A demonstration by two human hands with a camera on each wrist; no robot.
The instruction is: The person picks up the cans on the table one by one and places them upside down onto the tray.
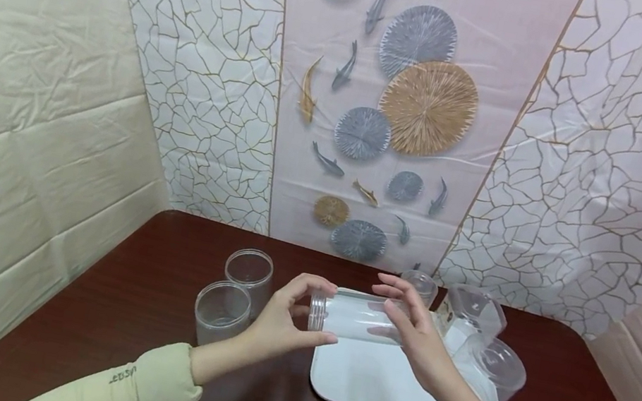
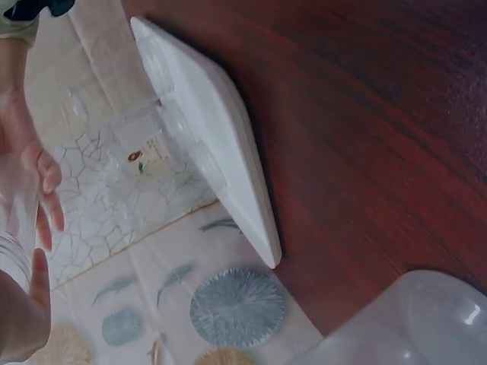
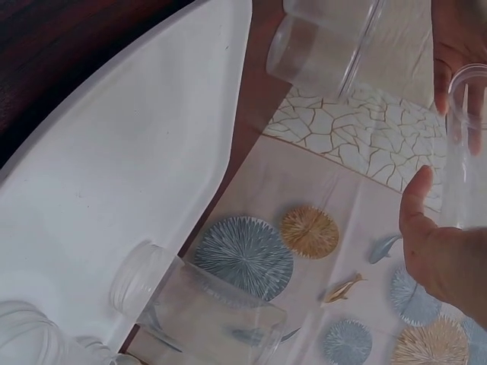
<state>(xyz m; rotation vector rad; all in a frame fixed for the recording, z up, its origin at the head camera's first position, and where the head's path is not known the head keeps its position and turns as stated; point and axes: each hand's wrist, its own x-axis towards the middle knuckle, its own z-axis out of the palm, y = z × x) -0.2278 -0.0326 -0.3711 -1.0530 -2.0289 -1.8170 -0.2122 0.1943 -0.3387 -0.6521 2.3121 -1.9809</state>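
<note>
A clear plastic jar (image 1: 361,317) with a threaded mouth lies sideways in the air, above the white tray. My left hand (image 1: 273,325) grips its mouth end, thumb below and fingers above. At the other end, my right hand (image 1: 422,340) holds the base, and some of its fingers show through the clear wall. In the left wrist view, part of the jar (image 2: 17,213) shows at the left edge between both hands. The right wrist view catches its round rim (image 3: 466,76) at the right edge.
Two open clear jars, one nearer (image 1: 220,315) and one farther (image 1: 256,274), stand left of the tray (image 1: 383,398). Several clear containers are at the tray's right and back, including a round one (image 1: 504,369) and a squarish one (image 1: 478,311). A patterned cloth wall (image 1: 222,104) rises behind the table.
</note>
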